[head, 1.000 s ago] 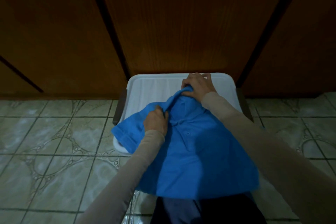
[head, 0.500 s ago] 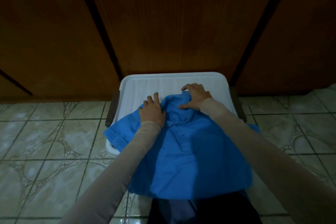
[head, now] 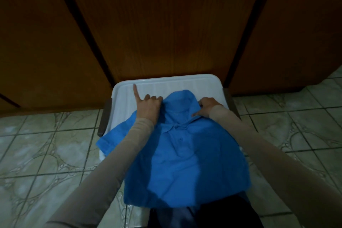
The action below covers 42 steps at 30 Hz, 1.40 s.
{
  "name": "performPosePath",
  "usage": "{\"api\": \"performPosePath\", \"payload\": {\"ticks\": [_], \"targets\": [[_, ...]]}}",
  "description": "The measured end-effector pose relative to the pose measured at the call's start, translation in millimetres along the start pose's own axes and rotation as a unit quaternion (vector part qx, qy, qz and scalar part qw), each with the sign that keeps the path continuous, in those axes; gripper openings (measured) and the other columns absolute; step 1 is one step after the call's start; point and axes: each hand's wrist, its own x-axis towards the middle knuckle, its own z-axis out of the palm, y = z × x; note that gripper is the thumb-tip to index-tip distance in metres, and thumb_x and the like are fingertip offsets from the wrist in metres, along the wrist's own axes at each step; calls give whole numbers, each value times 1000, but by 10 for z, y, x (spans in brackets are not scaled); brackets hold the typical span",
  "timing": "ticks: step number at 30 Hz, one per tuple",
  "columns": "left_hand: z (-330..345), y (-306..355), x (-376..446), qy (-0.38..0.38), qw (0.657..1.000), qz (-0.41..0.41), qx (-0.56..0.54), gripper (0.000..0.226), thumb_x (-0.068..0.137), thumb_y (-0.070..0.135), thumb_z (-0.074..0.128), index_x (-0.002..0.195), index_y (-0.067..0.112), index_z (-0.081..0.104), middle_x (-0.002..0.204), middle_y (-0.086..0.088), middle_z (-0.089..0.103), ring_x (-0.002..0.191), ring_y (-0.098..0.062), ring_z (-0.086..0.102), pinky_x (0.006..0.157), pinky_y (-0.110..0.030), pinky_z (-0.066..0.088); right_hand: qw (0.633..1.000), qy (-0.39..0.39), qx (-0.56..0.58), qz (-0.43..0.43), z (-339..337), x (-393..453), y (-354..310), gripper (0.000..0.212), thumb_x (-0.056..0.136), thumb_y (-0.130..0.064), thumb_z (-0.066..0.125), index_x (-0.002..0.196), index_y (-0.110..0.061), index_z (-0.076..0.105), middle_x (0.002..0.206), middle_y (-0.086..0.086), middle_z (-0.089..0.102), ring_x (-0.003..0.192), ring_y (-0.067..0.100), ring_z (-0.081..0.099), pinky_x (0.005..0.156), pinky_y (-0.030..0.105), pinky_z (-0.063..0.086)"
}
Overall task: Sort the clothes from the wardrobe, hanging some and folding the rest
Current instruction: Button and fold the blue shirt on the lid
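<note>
Blue cotton polo shirt, collar now raised toward 12 o'clock; left hand and right hand have parted, fingers loosely open, pressing fabric.

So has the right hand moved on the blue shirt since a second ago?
Yes. The right hand has slid off the blue polo shirt's collar, from the white tray's far rim toward its right side.

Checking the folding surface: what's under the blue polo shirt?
The blue polo shirt lies on a white plastic lid; its bare far part shows beyond the collar. Dark fabric shows below the hem. Anything else under it is hidden.
</note>
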Motion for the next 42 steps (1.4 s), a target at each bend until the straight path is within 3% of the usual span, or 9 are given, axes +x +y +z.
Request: {"api": "performPosePath", "payload": {"ticks": [4, 12, 17, 21, 23, 29, 34, 38, 42], "targets": [[29, -181, -27, -25, 997, -72, -2, 25, 95, 13, 41, 106, 20, 61, 86, 1, 66, 99, -22, 59, 105, -64, -13, 994, 0, 113, -7, -54, 26, -44, 37, 84, -24, 69, 116, -7, 61, 109, 8, 66, 64, 12, 60, 73, 25, 51], [-55, -26, 132, -91, 959, 13, -267, 51, 96, 23, 43, 143, 21, 26, 137, -8, 47, 130, -25, 37, 114, -50, 6, 927, -50, 368, 43, -97, -79, -144, 33, 86, -4, 63, 119, -7, 57, 123, 11, 56, 112, 26, 56, 81, 29, 53], [-151, 87, 318, -57, 933, 39, -353, 35, 100, 37, 37, 121, 16, 55, 111, -11, 57, 113, -29, 48, 92, -34, 30, 869, -109, 476, 75, -66, -130, -40, 23, 90, 4, 54, 111, -6, 57, 126, 14, 55, 109, 27, 56, 81, 33, 52], [-137, 76, 340, -72, 808, 5, -584, 18, 99, 19, 45, 90, 10, 58, 92, -4, 53, 92, -18, 49, 65, -17, 34, 820, -114, 550, 115, -41, -127, 19, 29, 93, 2, 50, 121, -4, 54, 130, 15, 52, 115, 30, 53, 78, 33, 52], [-86, 60, 338, -79, 786, -11, -613, 25, 99, 15, 44, 75, 15, 50, 79, 1, 50, 84, -16, 46, 62, -11, 32, 793, -119, 581, 137, -29, -123, 17, 33, 94, 3, 48, 127, 0, 50, 131, 16, 50, 118, 30, 52, 82, 32, 50], [65, -2, 328, -92, 756, -24, -648, 26, 98, 20, 47, 73, 19, 53, 74, 4, 52, 75, -11, 49, 71, -24, 38, 849, -131, 483, 171, 14, -189, -47, 36, 98, -7, 45, 132, 2, 40, 97, 20, 62, 68, 23, 60, 54, 30, 56], [27, 48, 318, -106, 731, -26, -673, 18, 95, 24, 53, 83, 15, 63, 81, 4, 61, 78, -6, 56, 72, -9, 43, 790, -120, 576, 174, 13, -193, -15, 36, 97, 3, 41, 133, 1, 39, 133, 22, 48, 116, 34, 55, 98, 41, 46], [34, 67, 330, -128, 674, -90, -722, 20, 92, 22, 58, 75, 14, 65, 83, -2, 65, 89, -19, 59, 82, -19, 46, 759, -133, 610, 186, -9, -147, 99, 34, 96, 1, 43, 130, 2, 44, 134, 18, 51, 123, 28, 51, 98, 42, 43], [89, 47, 366, -165, 653, -169, -719, 34, 91, 23, 60, 118, 3, 61, 118, -3, 57, 111, -22, 53, 105, -25, 35, 753, -162, 612, 177, -51, -132, 165, 35, 97, -2, 45, 131, 0, 45, 134, 14, 52, 124, 23, 50, 98, 39, 42]]}}
